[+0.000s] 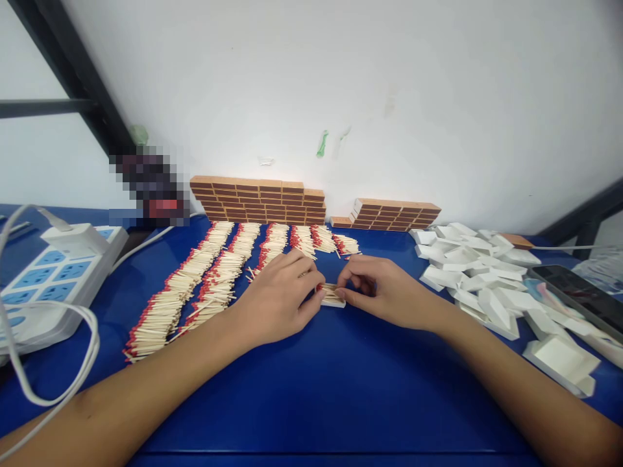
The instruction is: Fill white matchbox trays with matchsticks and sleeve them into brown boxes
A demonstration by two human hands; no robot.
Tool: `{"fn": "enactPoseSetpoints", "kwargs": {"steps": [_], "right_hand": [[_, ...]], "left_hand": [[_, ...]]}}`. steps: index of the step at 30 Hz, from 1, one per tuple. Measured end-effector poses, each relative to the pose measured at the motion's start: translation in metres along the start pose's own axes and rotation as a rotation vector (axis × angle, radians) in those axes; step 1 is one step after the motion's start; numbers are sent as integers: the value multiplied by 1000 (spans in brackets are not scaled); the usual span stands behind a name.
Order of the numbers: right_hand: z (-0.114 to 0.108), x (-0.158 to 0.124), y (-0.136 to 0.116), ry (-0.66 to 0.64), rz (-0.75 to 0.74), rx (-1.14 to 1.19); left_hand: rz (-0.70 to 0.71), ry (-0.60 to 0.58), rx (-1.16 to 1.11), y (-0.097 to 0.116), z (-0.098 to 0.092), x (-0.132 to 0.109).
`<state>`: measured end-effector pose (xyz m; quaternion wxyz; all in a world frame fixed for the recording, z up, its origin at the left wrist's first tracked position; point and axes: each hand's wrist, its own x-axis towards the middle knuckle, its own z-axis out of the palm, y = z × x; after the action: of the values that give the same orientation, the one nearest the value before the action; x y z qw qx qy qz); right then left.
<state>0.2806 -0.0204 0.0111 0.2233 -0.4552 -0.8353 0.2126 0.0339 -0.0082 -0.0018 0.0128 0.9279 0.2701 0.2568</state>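
Bringing fingertips to opposite ends of a small tray (335, 303), the left hand (288, 295) and right hand (379, 292) meet mid-table. The tray lies on the blue table (341, 383) with matchsticks inside. Each thumb bends in close to its index finger at the tray, but whether either pair pinches tray or sticks I cannot tell.

Bare blue surface runs between the forearms from the tray to the table's near edge (331, 452). Room is tighter on the left: rows of matches (165, 305) slant from the back down beside the left forearm (160, 383), and a white cable (90, 331) loops near it from the power strip (104, 256). On the right, a strip of open blue separates the hand from piled white trays (460, 256). Behind, two box stacks (263, 202) line the wall (438, 97), a narrow gap between them.
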Motion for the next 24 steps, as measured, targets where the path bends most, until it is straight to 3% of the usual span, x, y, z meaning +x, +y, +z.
{"fn": "enactPoseSetpoints", "kwargs": {"steps": [7,19,21,24], "right_hand": [[3,-1,-2,-4,-38,3],[4,-1,-2,34,-21,-38],[1,1,5,86,-7,-41],[-6,6,26,284,91,-120]], "left_hand": [[-63,-68,-87,1,1,0],[-66,-57,-100,3,4,-1],[-48,-51,-96,3,3,-1],[-38,-41,-74,3,2,-2]]}}
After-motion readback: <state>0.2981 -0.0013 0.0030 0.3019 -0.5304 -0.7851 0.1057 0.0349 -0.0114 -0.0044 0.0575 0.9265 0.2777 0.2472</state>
